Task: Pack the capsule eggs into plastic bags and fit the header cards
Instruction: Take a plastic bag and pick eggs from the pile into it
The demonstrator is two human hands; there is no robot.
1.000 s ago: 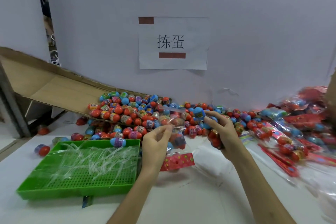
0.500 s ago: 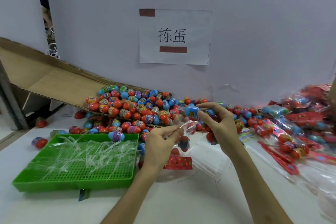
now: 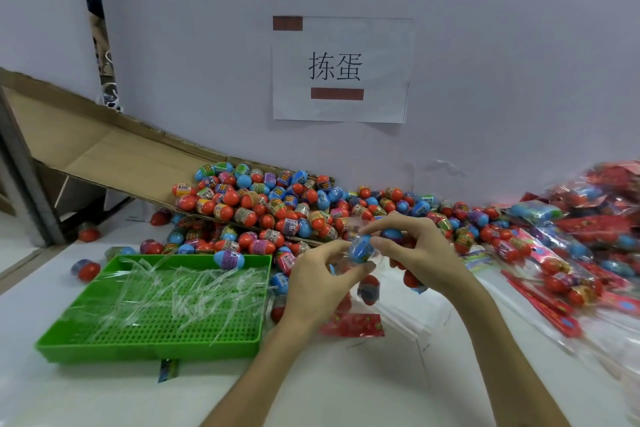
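Glossy plastic eggs (image 3: pixel 263 208), perforated plastic tray (image 3: pixel 152 345)

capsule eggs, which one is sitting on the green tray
The blue egg with the purple label, lying on its side on the green tray's far rim. The other loose eggs lie on the table or the cardboard chute.

A green tray (image 3: pixel 149 348) of clear strips (image 3: pixel 180 291) lies beside a cardboard chute (image 3: pixel 104 146).
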